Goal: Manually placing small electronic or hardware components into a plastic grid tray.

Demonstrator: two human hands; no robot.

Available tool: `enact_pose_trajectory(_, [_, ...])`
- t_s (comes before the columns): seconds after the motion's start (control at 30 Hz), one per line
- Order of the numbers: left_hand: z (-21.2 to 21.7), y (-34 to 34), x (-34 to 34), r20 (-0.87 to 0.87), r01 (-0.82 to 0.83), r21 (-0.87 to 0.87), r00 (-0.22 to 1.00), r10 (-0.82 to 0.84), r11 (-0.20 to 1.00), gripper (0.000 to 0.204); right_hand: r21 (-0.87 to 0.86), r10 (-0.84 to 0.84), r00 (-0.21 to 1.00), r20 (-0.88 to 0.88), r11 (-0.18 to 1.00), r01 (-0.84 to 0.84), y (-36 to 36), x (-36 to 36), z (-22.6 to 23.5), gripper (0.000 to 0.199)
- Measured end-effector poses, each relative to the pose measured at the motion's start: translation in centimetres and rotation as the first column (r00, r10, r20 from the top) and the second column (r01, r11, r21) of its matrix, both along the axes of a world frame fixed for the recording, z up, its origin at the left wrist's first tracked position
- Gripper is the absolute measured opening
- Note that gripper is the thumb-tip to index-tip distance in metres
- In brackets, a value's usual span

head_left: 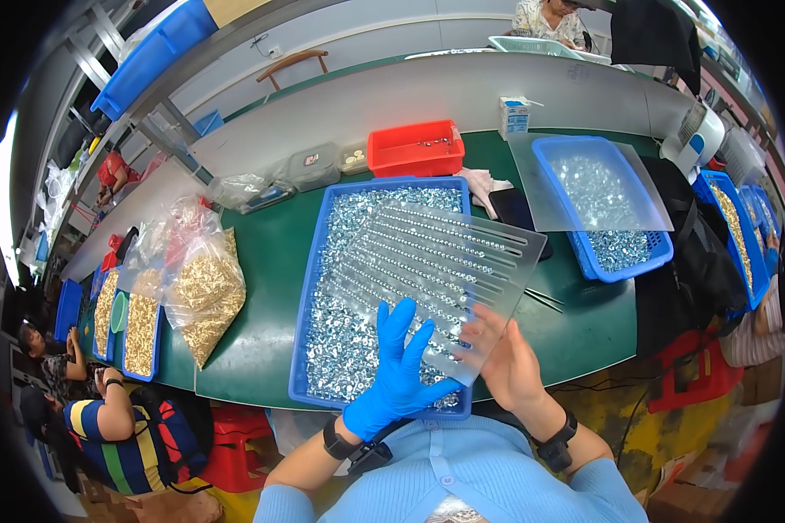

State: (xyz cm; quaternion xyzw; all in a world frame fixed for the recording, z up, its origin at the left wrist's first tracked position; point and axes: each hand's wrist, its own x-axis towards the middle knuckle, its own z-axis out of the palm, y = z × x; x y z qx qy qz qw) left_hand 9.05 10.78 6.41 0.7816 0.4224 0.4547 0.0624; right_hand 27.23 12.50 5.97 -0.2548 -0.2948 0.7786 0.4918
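Note:
A clear slotted plate point(497, 248) with rows of small shiny metal parts in its grooves is tilted over a large blue tray point(310, 301). The tray is filled with many loose silvery-blue pieces. My right hand point(510, 362), bare, grips the plate's lower right edge, the fingers showing through from beneath it. In a blue glove, my left hand point(401, 375) is spread open over the tray's near part, beside the plate's lower edge; whether it touches the plate I cannot tell.
On the green table, a pair of tweezers point(545, 300) lies right of the plate. A blue basket point(589, 257) of similar pieces, partly under a clear sheet point(532, 170), is farther right. Behind stands a red bin point(414, 166). Bags of gold-coloured parts point(208, 292) lie left. Co-workers sit nearby.

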Motion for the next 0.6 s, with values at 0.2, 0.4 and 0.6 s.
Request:
enact_pose_trajectory(0.2, [-0.3,-0.3,0.2,0.01,-0.037,-0.033,0.999,0.038,0.999,0.094,-0.168,0.183,0.902,-0.392,0.949,-0.265,0.5,-0.9,1.2,0.076])
enact_pose_trajectory(0.4, [-0.4,-0.3,0.3,-0.05,-0.039,-0.002,0.998,0.039,0.999,0.097,-0.085,0.265,0.851,-0.454,0.938,-0.337,0.5,-1.3,0.7,0.077])
enact_pose_trajectory(0.6, [-0.5,-0.1,0.3,-0.062,-0.033,0.017,0.997,0.034,0.999,0.098,-0.038,0.236,0.949,-0.209,0.968,-0.25,0.6,-1.3,0.6,0.079])
